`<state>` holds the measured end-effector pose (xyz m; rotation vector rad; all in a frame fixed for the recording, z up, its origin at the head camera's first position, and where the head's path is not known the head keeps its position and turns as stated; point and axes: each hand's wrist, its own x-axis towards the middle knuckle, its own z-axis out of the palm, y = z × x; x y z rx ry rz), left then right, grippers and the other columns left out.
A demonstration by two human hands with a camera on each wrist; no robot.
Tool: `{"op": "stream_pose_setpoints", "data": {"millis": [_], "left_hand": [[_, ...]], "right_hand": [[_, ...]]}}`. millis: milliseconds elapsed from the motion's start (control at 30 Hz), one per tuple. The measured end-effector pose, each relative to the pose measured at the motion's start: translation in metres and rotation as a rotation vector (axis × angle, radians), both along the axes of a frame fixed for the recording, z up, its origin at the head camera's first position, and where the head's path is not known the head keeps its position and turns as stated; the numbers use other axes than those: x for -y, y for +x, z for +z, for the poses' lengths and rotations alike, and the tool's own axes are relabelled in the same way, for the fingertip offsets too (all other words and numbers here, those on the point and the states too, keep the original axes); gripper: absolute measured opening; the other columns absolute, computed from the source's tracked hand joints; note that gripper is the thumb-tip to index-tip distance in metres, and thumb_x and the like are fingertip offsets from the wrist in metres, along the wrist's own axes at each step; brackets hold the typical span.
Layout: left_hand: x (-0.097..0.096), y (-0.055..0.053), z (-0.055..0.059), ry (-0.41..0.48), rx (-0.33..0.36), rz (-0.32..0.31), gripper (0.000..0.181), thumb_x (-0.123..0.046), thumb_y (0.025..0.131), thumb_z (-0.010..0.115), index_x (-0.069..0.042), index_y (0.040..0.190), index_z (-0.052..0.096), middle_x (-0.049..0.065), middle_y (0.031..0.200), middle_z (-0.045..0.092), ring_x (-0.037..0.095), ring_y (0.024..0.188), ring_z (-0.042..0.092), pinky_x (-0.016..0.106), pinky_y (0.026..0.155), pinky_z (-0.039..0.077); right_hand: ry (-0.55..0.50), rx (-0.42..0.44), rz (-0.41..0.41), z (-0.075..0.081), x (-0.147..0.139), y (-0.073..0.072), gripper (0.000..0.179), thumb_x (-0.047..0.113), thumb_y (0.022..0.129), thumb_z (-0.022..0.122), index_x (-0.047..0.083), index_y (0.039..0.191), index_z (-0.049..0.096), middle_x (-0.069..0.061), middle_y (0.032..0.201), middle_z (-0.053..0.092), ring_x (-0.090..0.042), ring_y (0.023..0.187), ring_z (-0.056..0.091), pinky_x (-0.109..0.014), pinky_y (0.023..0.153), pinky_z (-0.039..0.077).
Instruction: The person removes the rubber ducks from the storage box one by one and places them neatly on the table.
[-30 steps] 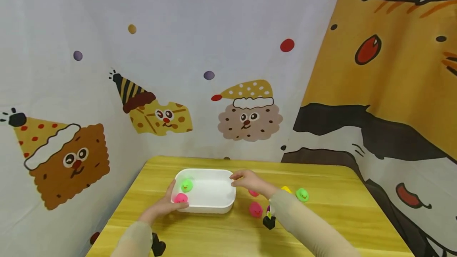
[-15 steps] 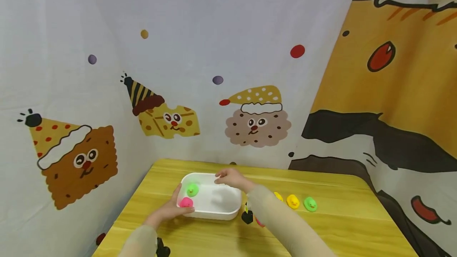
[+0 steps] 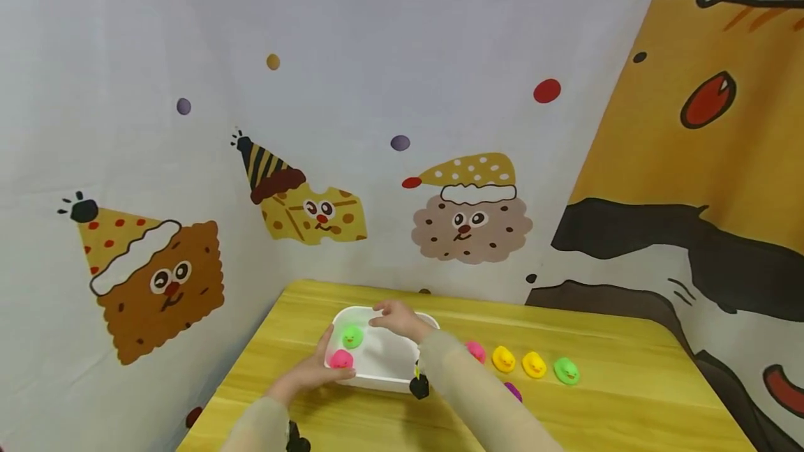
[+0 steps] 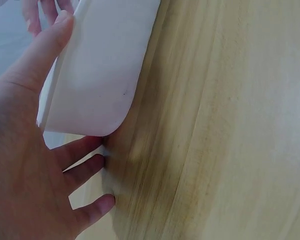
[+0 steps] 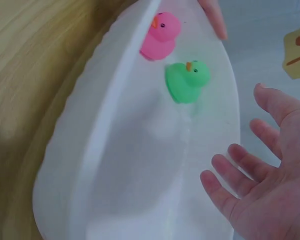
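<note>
A white plastic tub (image 3: 380, 383) stands on the table, with a green rubber duck (image 5: 186, 81) and a pink rubber duck (image 5: 161, 37) inside at its left end. My left hand (image 3: 312, 371) holds that end by a corner. Its thumb (image 4: 55, 37) presses along the rim while other fingers reach around the end wall, low by the tabletop. Over the tub's back part is my right hand (image 3: 402, 319), holding nothing. In the right wrist view its fingers (image 5: 235, 175) are spread and loosely bent above the far rim.
Right of the tub, a pink duck (image 3: 475, 351), two yellow ducks (image 3: 503, 359) and a green duck (image 3: 567, 371) form a row on the wooden table (image 3: 603, 410). A small purple thing (image 3: 514, 390) peeks out beside the right sleeve (image 3: 477, 389). A cartoon-printed curtain (image 3: 352, 89) hangs behind.
My right hand has moved left, from the tub's right rim to above its back middle. The left hand keeps its hold. The head view has turned slightly left, so everything sits further right.
</note>
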<state>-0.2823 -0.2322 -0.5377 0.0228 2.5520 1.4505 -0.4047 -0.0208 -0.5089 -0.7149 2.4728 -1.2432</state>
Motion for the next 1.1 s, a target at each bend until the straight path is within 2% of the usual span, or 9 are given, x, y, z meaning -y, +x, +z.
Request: {"op": "stream_pose_setpoints", "data": {"millis": [233, 467, 633, 867, 1100], "left_hand": [[-0.001, -0.003, -0.005, 0.024, -0.017, -0.035, 0.117, -0.04, 0.081, 0.077, -0.007, 0.154, -0.009, 0.037, 0.149, 0.021, 0.048, 0.126, 0.037, 0.067, 0.104, 0.027], [-0.001, -0.002, -0.004, 0.038, -0.03, -0.006, 0.118, -0.034, 0.078, 0.081, -0.003, 0.154, -0.004, 0.04, 0.144, 0.028, 0.047, 0.12, 0.043, 0.066, 0.101, 0.032], [0.0, -0.003, -0.004, 0.02, -0.002, 0.024, 0.118, -0.033, 0.078, 0.082, -0.007, 0.155, -0.003, 0.038, 0.145, 0.03, 0.047, 0.123, 0.043, 0.066, 0.101, 0.032], [-0.001, -0.003, -0.004, 0.047, -0.009, 0.011, 0.117, -0.03, 0.078, 0.081, -0.007, 0.155, -0.004, 0.038, 0.144, 0.031, 0.044, 0.121, 0.045, 0.064, 0.101, 0.034], [0.0, -0.005, -0.005, 0.067, -0.02, 0.005, 0.117, -0.028, 0.078, 0.082, -0.005, 0.154, -0.004, 0.039, 0.144, 0.03, 0.043, 0.12, 0.045, 0.062, 0.102, 0.033]], "right_hand": [[0.003, 0.014, 0.0, -0.007, 0.011, 0.008, 0.042, 0.024, 0.09, 0.067, 0.001, 0.125, 0.062, -0.022, 0.126, 0.059, -0.036, 0.116, 0.055, -0.049, 0.093, 0.048], [0.024, -0.006, 0.02, -0.011, 0.022, 0.012, 0.046, 0.02, 0.089, 0.068, 0.0, 0.129, 0.058, -0.022, 0.129, 0.057, -0.038, 0.118, 0.053, -0.051, 0.096, 0.045], [0.01, -0.032, 0.027, -0.017, 0.029, 0.013, 0.048, 0.015, 0.087, 0.07, -0.001, 0.13, 0.057, -0.021, 0.131, 0.056, -0.04, 0.122, 0.05, -0.053, 0.1, 0.041], [0.009, -0.028, 0.032, -0.028, 0.039, 0.017, 0.053, 0.015, 0.083, 0.073, -0.001, 0.131, 0.057, -0.019, 0.135, 0.054, -0.038, 0.127, 0.046, -0.053, 0.105, 0.036], [0.038, -0.05, 0.055, -0.026, 0.046, 0.02, 0.051, 0.011, 0.084, 0.071, -0.002, 0.131, 0.057, -0.02, 0.133, 0.055, -0.037, 0.127, 0.046, -0.052, 0.106, 0.035]]}}
